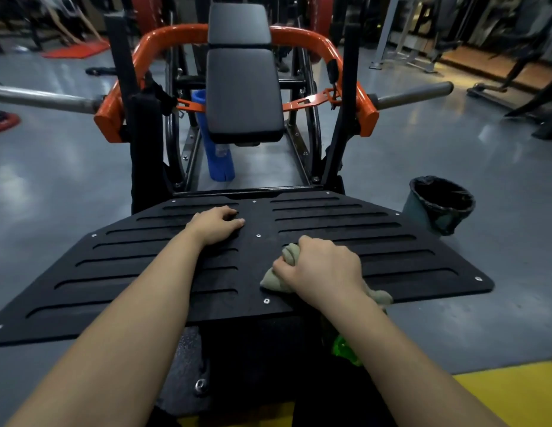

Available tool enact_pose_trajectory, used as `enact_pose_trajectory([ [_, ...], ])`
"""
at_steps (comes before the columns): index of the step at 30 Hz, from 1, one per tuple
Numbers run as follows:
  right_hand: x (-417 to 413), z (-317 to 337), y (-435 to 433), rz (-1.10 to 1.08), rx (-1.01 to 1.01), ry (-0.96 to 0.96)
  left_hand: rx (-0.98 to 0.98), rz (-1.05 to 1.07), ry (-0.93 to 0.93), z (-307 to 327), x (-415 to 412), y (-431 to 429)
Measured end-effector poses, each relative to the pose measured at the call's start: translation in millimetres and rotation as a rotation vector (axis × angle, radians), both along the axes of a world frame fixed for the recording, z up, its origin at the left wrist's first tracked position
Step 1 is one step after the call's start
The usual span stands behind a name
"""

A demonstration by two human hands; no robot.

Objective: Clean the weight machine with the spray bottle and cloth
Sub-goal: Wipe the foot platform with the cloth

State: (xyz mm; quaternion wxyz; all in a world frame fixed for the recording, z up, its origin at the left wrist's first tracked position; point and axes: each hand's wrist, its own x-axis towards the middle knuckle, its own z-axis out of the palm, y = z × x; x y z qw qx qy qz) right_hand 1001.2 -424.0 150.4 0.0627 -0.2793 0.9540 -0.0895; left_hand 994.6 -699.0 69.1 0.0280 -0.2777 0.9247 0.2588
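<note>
Bulging from the right grip (324, 269), the cloth (274, 282) (on the footplate (391, 241))

Two hands (214, 224) (324, 266), one cloth (276, 283), perhaps one bottle (345, 352)

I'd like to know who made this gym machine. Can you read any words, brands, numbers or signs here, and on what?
None can be read.
The black foot plate, the padded seat and the orange frame show no lettering.
The bin and the cloth are plain too.
Anything on the gear in the background is too blurred to read.
</note>
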Motion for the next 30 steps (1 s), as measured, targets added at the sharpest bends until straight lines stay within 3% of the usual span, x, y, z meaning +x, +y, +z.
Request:
enact_pose_trajectory([
  [22, -97, -37, -103, -0.05, -0.016, 0.008, 0.078, 0.095, 0.062, 3, 0, 4],
  [30, -123, -46, -127, -0.108, -0.013, -0.013, -0.041, 0.056, -0.014, 4, -6, 14],
])
